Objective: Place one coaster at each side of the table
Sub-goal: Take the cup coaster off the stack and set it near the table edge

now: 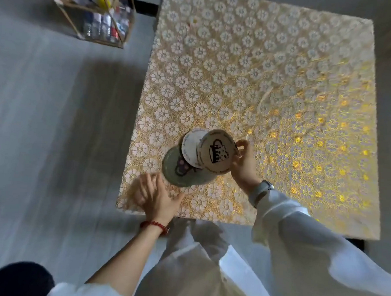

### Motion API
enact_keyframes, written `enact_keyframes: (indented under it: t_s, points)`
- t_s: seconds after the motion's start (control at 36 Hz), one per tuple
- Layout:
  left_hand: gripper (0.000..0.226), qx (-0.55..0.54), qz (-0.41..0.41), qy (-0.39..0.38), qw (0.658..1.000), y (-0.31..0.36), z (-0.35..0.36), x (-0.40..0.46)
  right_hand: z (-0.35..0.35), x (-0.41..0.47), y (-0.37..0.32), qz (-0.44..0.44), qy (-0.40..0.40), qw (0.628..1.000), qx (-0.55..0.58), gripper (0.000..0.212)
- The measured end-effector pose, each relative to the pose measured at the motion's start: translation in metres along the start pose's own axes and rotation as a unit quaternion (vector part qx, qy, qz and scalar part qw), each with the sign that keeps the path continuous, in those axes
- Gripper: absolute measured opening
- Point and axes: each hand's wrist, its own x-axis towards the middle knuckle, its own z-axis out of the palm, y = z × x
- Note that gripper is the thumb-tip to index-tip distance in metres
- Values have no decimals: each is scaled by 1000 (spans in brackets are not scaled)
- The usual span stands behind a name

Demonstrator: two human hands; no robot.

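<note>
Head view.

Coasters, three, round. Beige coaster (216, 151) with a black cup print and white coaster (191, 147) behind it: both tilted, off the tabletop, in the right hand (243, 166), whose grip is closed on their right rim. Green coaster (182, 171): lower, partly hidden by the other two, near the tabletop's near-left corner; whether it lies flat on the cloth cannot be told.

Left hand (156, 194), one: fingers spread, holding nothing, just beside the green coaster's near edge; touching or not cannot be told. Red bracelet (155, 225) on its wrist.

Watch (261, 190), one, on the right wrist.

Tabletop (285, 84), one, square, under a gold flower-pattern cloth. All four edges visible; everything beyond the coasters is open surface.

Floor (43, 115), grey, open along the left edge.

Wire rack (100, 11), one, far left, well apart from the tabletop.
</note>
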Motion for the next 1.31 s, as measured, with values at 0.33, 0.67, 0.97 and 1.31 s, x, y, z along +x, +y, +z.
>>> enact_keyframes:
  t_s: [0.33, 0.67, 0.97, 1.31]
  points:
    - [64, 23, 197, -10, 980, 68, 40, -31, -102, -29, 72, 76, 2, 990, -119, 19]
    - [60, 23, 220, -55, 974, 101, 88, -55, -112, -17, 101, 35, 7, 995, -94, 17]
    - [73, 19, 170, -1, 985, 112, 122, -71, -114, -57, 131, 65, -94, 962, -249, 27]
    - [122, 152, 137, 39, 978, 90, 132, -75, -114, -29, 139, -196, -197, 885, -374, 55]
